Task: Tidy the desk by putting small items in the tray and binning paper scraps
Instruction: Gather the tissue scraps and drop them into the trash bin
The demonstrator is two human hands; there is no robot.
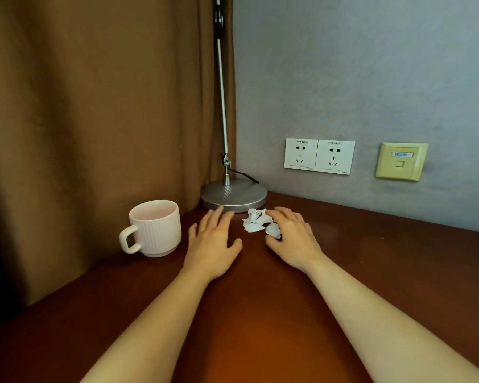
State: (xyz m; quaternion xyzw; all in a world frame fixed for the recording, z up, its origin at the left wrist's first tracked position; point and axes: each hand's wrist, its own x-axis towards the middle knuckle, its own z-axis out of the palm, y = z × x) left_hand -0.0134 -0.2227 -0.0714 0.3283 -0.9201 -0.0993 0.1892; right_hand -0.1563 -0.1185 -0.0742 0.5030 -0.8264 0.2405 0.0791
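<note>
Several white paper scraps (256,221) lie in a small heap on the brown desk (260,313), just in front of the lamp base. My right hand (292,234) rests on the desk at the heap's right side, fingers curled against the scraps and thumb touching the nearest piece. My left hand (215,240) lies flat on the desk a little to the left of the heap, fingers spread and holding nothing. No tray or bin is in view.
A ribbed pale pink mug (155,228) stands left of my left hand. The round metal lamp base (234,196) and its pole sit in the corner behind the scraps. A brown curtain (94,120) hangs at left; wall sockets (320,157) are on the grey wall.
</note>
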